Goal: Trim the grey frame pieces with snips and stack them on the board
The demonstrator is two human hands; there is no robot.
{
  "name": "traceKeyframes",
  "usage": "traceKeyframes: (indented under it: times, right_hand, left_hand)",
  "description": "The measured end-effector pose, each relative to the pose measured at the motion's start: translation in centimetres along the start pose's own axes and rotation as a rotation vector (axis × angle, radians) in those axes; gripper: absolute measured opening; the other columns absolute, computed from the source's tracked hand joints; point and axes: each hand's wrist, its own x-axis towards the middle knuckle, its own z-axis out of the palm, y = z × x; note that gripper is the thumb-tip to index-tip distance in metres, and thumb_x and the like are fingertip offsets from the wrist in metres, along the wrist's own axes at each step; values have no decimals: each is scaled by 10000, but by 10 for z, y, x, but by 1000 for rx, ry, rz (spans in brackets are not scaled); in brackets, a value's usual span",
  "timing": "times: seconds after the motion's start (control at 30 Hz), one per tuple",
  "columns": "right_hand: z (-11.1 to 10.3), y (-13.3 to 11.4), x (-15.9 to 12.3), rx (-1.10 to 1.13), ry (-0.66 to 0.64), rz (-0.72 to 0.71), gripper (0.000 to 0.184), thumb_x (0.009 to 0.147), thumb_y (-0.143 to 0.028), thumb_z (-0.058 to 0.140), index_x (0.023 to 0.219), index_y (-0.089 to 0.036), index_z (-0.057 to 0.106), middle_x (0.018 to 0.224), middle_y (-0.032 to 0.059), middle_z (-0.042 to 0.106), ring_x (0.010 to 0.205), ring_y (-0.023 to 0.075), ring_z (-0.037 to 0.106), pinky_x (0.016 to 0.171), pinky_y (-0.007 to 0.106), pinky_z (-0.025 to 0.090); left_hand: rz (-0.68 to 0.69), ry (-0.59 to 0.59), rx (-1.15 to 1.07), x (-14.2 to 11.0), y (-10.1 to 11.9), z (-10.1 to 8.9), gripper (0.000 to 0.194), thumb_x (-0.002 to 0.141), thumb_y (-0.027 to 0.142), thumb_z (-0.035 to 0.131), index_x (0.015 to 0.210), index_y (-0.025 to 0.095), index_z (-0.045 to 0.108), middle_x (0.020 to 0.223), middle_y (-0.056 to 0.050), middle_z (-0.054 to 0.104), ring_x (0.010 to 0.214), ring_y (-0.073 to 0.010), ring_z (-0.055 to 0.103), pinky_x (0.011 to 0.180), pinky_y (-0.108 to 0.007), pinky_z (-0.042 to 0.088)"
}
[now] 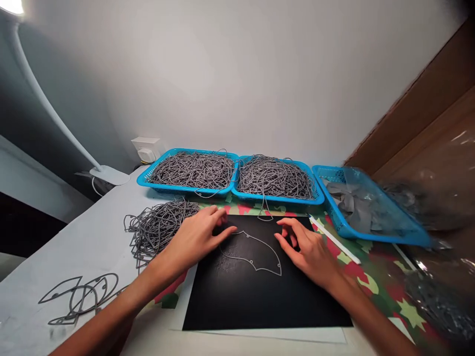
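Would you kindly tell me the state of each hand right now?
Left hand: open, thumb at the gray outline; contact cannot be told.
Right hand: open, holding nothing visible.

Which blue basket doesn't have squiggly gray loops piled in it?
The far-right basket: it holds flat gray pieces. The left basket and middle basket are heaped with thin gray loops.

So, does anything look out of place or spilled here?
Yes, slightly: one gray loop dangles over the front rim of the middle basket, and another pokes out over the left basket. They look stray because most loops in those baskets sit heaped inside.
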Motion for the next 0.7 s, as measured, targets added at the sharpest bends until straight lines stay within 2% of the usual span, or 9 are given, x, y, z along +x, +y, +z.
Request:
traceKeyframes:
  times: [0.07, 0.13, 0.23, 0.3, 0.37, 0.43, 0.53, 0.63, 0.7]
  right_hand:
    - [6, -1, 8, -35, -16, -1, 304, 1192, -345, 493, 1476, -269, 572, 1048, 45, 752, 788, 229, 781, 674, 324, 592]
    - [11, -1, 19, -73, -30, -20, 361, 1195, -325, 465, 1534, -271, 575, 1126, 72, 757, 850, 255, 803, 657, 328, 584]
    - [14, 0, 42, -115, -31, -72, 325, 1199, -264, 413, 1354, -247, 698, 1124, 91, 749, 886, 269, 799, 670, 329, 571]
    - [13, -1, 59, -124, -6, -95, 327, 1204, -244, 400, 1199, -236, 726, 1093, 89, 739, 893, 257, 789, 710, 323, 571]
    - [9, -4, 73, -119, 44, -95, 305, 1216, -261, 411, 1203, -231, 714, 1120, 92, 733, 917, 248, 784, 742, 320, 573]
    - [6, -8, 79, -101, 95, -85, 268, 1223, -284, 436, 1320, -224, 679, 1170, 98, 734, 927, 243, 783, 753, 321, 577]
    - [2, -15, 66, -59, 117, -91, 242, 1221, -283, 462, 1391, -227, 624, 1149, 79, 747, 862, 215, 775, 749, 316, 583]
    - [-1, -19, 28, -34, 78, -91, 130, 1203, -295, 525, 1223, -253, 646, 1041, 39, 744, 789, 199, 755, 690, 309, 570]
    - [-2, -20, 1, -14, 11, 2, 124, 1153, -384, 656, 1109, -271, 634, 1024, 25, 729, 787, 206, 747, 644, 310, 554]
  left_hand:
    - [116, -7, -46, -1, 5, 10, 279, 1075, 520, 696, 1066, 241, 688, 1126, -68, 735, 1000, -286, 709, 830, -351, 508]
    - [178, -53, -101, -1, 7, 19, 197, 1122, 435, 642, 1081, 245, 670, 1140, -63, 728, 1051, -284, 704, 887, -367, 533]
    - [190, -74, -131, -3, 7, 26, 154, 1167, 348, 556, 1084, 239, 625, 1104, -60, 732, 1022, -267, 712, 883, -366, 557]
    - [191, -75, -140, -4, 6, 26, 117, 1173, 335, 553, 1174, 232, 610, 1095, -63, 736, 999, -259, 720, 882, -367, 572]
    - [198, -78, -139, -4, 4, 25, 132, 1175, 318, 556, 1255, 226, 604, 1131, -71, 737, 1033, -261, 725, 913, -376, 579]
    - [209, -86, -132, -4, 3, 24, 135, 1182, 298, 539, 1259, 227, 623, 1192, -79, 729, 1092, -265, 723, 947, -384, 574]
    - [214, -87, -123, -4, 1, 25, 163, 1186, 315, 543, 1271, 241, 661, 1195, -69, 708, 1080, -266, 720, 935, -385, 568]
    - [217, -71, -139, -2, 0, 28, 169, 1176, 326, 584, 1285, 267, 699, 1217, -55, 690, 1075, -252, 724, 941, -372, 561]
    - [219, -58, -158, -1, 1, 31, 144, 1173, 303, 584, 1207, 255, 715, 1262, -59, 676, 1092, -246, 720, 945, -364, 553]
